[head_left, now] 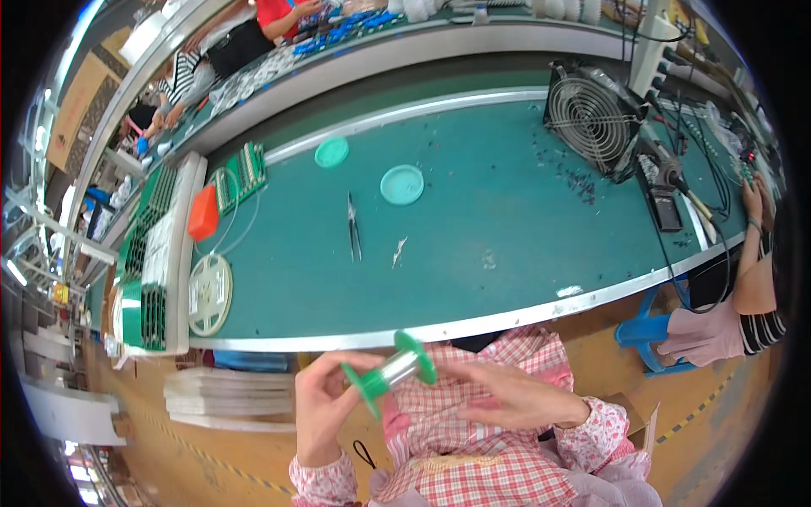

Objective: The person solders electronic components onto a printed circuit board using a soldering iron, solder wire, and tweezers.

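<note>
My left hand and my right hand hold a green-flanged spool of silver solder wire between them, close to my body and below the front edge of the green workbench. The left fingers grip the spool's left flange; the right fingers touch its right end. I wear red-and-white checked sleeves. On the bench ahead lie a pair of tweezers and two round green lids.
A wire-guarded fan and a soldering iron on its stand stand at the right. Trays of green circuit boards, an orange block and a white reel sit left. Another person's arm rests at the right.
</note>
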Motion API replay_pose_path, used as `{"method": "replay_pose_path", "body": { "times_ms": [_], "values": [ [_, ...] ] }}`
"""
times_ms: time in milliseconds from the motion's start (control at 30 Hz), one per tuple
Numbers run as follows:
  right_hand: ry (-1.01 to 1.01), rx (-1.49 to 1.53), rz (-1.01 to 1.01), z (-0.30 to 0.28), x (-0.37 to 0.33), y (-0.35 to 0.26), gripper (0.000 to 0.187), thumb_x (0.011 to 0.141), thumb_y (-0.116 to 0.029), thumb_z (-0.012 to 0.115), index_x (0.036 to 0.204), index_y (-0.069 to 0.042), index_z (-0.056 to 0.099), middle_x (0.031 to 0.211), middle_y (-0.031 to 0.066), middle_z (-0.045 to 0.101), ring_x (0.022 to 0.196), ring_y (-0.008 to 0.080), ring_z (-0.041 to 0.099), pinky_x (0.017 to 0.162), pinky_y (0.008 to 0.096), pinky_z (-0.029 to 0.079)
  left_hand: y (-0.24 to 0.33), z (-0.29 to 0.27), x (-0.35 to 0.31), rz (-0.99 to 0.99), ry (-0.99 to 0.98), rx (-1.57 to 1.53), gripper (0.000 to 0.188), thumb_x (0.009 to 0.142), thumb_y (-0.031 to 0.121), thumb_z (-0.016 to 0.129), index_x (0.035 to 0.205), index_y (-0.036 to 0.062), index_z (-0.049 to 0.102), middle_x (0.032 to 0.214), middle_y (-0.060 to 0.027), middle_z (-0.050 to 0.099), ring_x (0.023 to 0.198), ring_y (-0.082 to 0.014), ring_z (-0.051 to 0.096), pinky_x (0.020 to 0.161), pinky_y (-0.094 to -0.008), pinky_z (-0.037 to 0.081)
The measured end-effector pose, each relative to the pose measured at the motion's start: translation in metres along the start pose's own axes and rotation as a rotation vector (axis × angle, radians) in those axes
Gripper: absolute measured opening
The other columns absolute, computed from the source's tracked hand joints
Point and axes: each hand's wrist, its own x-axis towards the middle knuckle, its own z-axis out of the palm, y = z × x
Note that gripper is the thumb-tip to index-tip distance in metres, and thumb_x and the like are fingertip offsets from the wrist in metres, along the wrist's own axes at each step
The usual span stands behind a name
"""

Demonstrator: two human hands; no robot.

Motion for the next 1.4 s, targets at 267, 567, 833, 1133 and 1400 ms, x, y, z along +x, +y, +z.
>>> {"method": "replay_pose_path", "body": {
  "times_ms": [267, 567, 833, 1133, 1400],
  "values": [
    [0.041, 0.42, 0.375, -0.006, 0.015, -0.029, 0.056, 0.093, -0.032, 0.062, 0.139, -0.004, 0.044, 0.088, 0.0116, 0.069, 0.069, 0.0132, 0.061, 0.06, 0.0278, 0.048, 0.001, -0.009, 0.01, -0.012, -0.159, 0.102, 0.028, 0.074, -0.015, 0.061, 0.1, -0.0042, 0.064, 0.099, -0.0111, 0.066, 0.097, -0.018, 0.063, 0.086, -0.0304, 0.05],
    [0.405, -0.166, 0.008, 0.011, -0.001, -0.011, 0.02, 0.094, -0.022, 0.059, 0.098, -0.005, 0.068, 0.078, 0.0106, 0.067, 0.06, 0.0208, 0.062, 0.054, 0.0345, 0.047, -0.004, 0.017, 0.018, 0.298, -0.282, -0.838, 0.018, 0.076, -0.001, 0.071, 0.094, -0.0014, 0.069, 0.089, -0.0169, 0.059, 0.074, -0.023, 0.062, 0.072, -0.034, 0.051],
    [0.405, 0.093, 0.058, 0.0, 0.01, -0.001, 0.041, 0.102, -0.028, 0.043, 0.135, -0.005, 0.045, 0.094, 0.0139, 0.07, 0.088, 0.0234, 0.068, 0.076, 0.0363, 0.052, 0.014, 0.021, 0.038, 0.32, -0.167, 0.264, 0.03, 0.068, -0.018, 0.067, 0.093, -0.0005, 0.066, 0.099, -0.0105, 0.058, 0.087, -0.0163, 0.059, 0.079, -0.0272, 0.049],
    [0.387, 0.148, 0.169, -0.031, 0.022, -0.028, 0.03, 0.101, -0.026, 0.047, 0.1, -0.002, 0.066, 0.082, 0.0098, 0.066, 0.072, 0.0181, 0.06, 0.067, 0.0321, 0.048, 0.03, 0.007, 0.036, 0.367, -0.64, 0.184, 0.028, 0.068, -0.013, 0.067, 0.091, 0.0022, 0.072, 0.093, -0.0114, 0.066, 0.084, -0.0184, 0.063, 0.075, -0.0296, 0.051],
    [0.243, 0.273, -0.004, -0.042, -0.025, -0.044, 0.022, 0.099, -0.019, 0.048, 0.095, -0.004, 0.063, 0.082, 0.0145, 0.064, 0.071, 0.0322, 0.062, 0.067, 0.037, 0.05, 0.034, -0.006, 0.054, 0.422, -0.278, 0.455, 0.018, 0.07, -0.01, 0.069, 0.085, -0.0013, 0.07, 0.088, -0.0115, 0.067, 0.086, -0.0206, 0.064, 0.076, -0.0316, 0.051]
  ]
}}
